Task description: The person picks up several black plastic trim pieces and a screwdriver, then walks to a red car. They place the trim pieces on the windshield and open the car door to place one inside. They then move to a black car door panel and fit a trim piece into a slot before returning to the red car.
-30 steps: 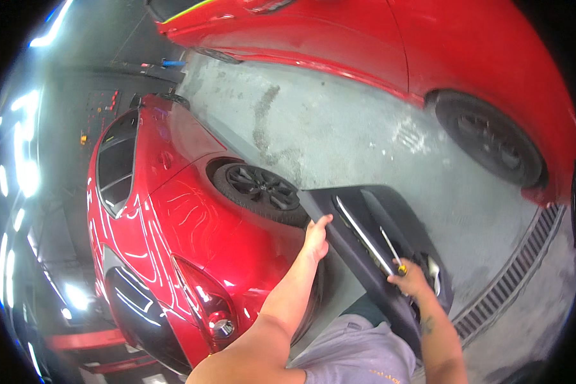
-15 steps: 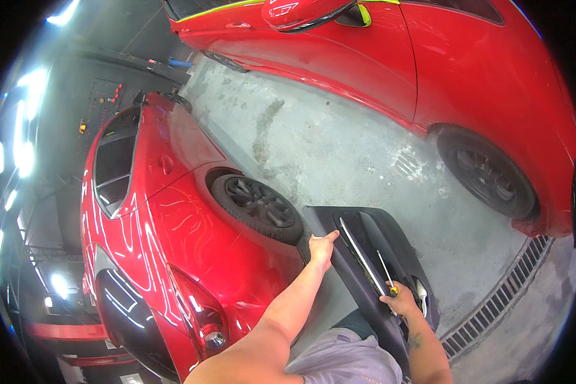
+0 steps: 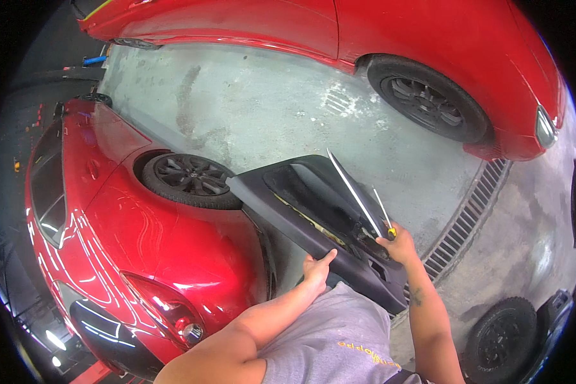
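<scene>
A dark grey car door panel (image 3: 320,195) lies tilted in front of me. My left hand (image 3: 317,271) grips its near edge, thumb on top and the other fingers partly hidden. In my right hand (image 3: 400,245) are a screwdriver (image 3: 383,210) with a yellow and black handle and a long silver trim strip (image 3: 354,193). The strip stands away from the panel, its pointed end raised. A long slot (image 3: 310,221) with a pale yellowish lining shows along the panel. My right hand is over the panel's right end.
A red car (image 3: 173,237) stands close at the left, its black wheel (image 3: 189,180) by the panel's far corner. Another red car (image 3: 288,38) is across the grey floor (image 3: 262,96). A drain grate (image 3: 461,221) runs at the right. A loose wheel (image 3: 502,336) lies lower right.
The silver strip has come off the panel's face and is now held in my right hand with the screwdriver, exposing the slot. My left hand has shifted along the panel's edge. The view has turned.
</scene>
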The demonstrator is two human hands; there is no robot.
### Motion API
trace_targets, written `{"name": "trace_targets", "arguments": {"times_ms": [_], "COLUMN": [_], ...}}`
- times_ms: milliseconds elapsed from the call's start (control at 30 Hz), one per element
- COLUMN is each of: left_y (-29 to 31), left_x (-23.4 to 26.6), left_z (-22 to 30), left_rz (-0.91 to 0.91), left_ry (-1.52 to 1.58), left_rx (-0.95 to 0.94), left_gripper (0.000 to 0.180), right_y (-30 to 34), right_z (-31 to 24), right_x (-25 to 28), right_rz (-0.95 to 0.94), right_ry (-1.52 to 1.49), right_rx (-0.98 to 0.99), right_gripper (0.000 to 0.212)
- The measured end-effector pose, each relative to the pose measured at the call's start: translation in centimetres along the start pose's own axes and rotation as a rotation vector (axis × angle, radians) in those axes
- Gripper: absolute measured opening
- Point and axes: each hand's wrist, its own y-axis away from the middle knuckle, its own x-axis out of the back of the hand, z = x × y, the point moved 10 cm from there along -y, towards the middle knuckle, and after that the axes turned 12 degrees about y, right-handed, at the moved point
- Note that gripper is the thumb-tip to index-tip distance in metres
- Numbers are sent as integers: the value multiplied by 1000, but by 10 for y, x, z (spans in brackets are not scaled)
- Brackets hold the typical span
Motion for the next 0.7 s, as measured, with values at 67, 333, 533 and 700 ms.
{"name": "trace_targets", "arguments": {"times_ms": [67, 333, 533, 700], "left_y": [9, 2, -4, 1], "left_x": [-3, -32, -46, 14], "left_z": [-2, 43, 142, 267], "left_rz": [57, -50, -1, 81], "left_ry": [-25, 186, 291, 432], "left_rx": [157, -89, -324, -445], "left_gripper": [39, 37, 35, 35], "right_y": [21, 118, 146, 152], "right_z": [14, 45, 9, -79], "right_x": [21, 102, 141, 173], "right_rz": [22, 149, 199, 233], "right_ry": [13, 107, 171, 203], "right_rx": [-13, 37, 154, 226], "right_gripper": [65, 63, 65, 65]}}
